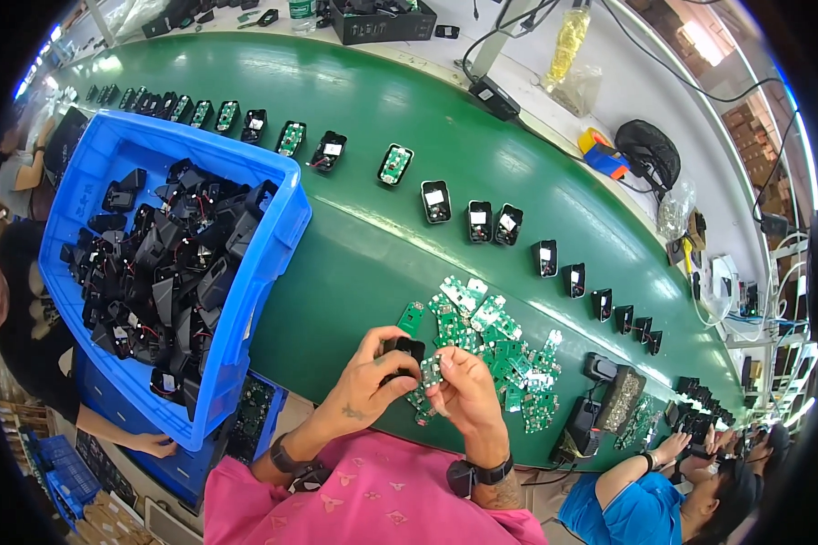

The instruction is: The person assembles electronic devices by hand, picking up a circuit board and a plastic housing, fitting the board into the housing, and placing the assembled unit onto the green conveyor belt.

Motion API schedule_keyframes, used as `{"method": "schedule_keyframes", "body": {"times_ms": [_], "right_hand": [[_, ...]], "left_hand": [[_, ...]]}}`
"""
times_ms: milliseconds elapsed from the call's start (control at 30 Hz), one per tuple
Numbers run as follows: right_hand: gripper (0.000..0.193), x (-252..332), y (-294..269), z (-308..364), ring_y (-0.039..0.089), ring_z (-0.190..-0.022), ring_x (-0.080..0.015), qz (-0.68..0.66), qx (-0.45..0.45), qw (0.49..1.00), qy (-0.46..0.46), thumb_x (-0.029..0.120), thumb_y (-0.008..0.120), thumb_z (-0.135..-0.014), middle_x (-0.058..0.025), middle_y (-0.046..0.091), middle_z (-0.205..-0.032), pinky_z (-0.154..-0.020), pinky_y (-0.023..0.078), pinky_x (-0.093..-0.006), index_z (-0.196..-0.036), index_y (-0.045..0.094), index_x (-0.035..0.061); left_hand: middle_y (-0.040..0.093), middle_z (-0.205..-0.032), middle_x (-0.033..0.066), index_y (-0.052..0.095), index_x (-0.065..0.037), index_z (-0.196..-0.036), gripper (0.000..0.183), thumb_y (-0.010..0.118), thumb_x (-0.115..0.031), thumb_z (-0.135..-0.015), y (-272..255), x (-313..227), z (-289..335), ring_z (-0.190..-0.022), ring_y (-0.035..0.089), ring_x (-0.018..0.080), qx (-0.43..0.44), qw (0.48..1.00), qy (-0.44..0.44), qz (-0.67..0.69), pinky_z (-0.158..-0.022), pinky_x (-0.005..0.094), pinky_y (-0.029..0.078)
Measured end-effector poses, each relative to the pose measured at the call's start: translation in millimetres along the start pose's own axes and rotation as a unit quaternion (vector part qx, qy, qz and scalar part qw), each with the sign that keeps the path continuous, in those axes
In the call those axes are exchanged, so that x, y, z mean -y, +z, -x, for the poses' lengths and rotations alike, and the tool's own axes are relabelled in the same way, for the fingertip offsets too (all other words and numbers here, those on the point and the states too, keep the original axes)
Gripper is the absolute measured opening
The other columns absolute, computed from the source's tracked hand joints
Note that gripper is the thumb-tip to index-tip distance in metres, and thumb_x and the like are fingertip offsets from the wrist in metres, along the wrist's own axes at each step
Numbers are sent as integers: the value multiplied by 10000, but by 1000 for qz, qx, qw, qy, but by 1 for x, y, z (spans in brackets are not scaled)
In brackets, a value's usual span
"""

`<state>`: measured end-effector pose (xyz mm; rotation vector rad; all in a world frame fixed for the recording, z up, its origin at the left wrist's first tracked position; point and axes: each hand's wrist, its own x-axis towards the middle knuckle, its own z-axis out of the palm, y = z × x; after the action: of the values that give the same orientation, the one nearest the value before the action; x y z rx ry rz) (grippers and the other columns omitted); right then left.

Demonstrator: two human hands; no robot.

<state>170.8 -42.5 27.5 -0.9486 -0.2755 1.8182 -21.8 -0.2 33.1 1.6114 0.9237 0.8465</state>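
Bin (273, 263) left of circuit boards (509, 359)

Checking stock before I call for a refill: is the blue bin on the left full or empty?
Partly full. The blue bin holds a heap of black housings with wires, piled below its rim; bare blue floor shows at its far end.

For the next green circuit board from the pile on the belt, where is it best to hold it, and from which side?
Probably by its two long edges, coming from above. The green circuit boards lie flat and overlapping on the green belt, so only edges are free. Choose one at the near rim of the pile, close to the right hand. The left hand holds a black housing.
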Motion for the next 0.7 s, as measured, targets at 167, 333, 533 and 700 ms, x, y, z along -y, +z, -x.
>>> {"method": "schedule_keyframes", "body": {"times_ms": [167,333,533,700], "right_hand": [[149,0,7,5,626,-515,-126,49,-9,999,-9,163,556,-1019,-119,698,-749,-450,499,-249,-1055,556,18],[166,0,7,5,613,-488,-135,106,-31,994,-28,155,569,-1011,-126,692,-735,-433,498,-261,-1062,543,0],[172,-1,8,9,612,-494,-129,120,-25,992,-23,151,569,-1010,-122,691,-734,-440,491,-250,-1072,538,-6],[148,-5,11,13,595,-490,-124,141,-33,989,-44,144,548,-1012,-109,674,-713,-435,498,-250,-1035,533,-1]], "left_hand": [[478,-1251,135,652,-1,-955,82,613,-6,-883,1,6,5,-939,550,206,22,1000,-2,-3,-843,324,449],[486,-1256,137,654,-8,-950,76,612,-11,-886,3,10,5,-963,549,222,-14,1000,17,6,-856,333,448],[505,-1236,142,656,-22,-934,65,608,-46,-897,6,10,6,-982,552,235,-33,999,24,-18,-866,338,447],[511,-1231,139,654,-15,-933,68,609,-53,-897,9,8,7,-975,554,230,-30,999,-2,-24,-855,332,449]]}}
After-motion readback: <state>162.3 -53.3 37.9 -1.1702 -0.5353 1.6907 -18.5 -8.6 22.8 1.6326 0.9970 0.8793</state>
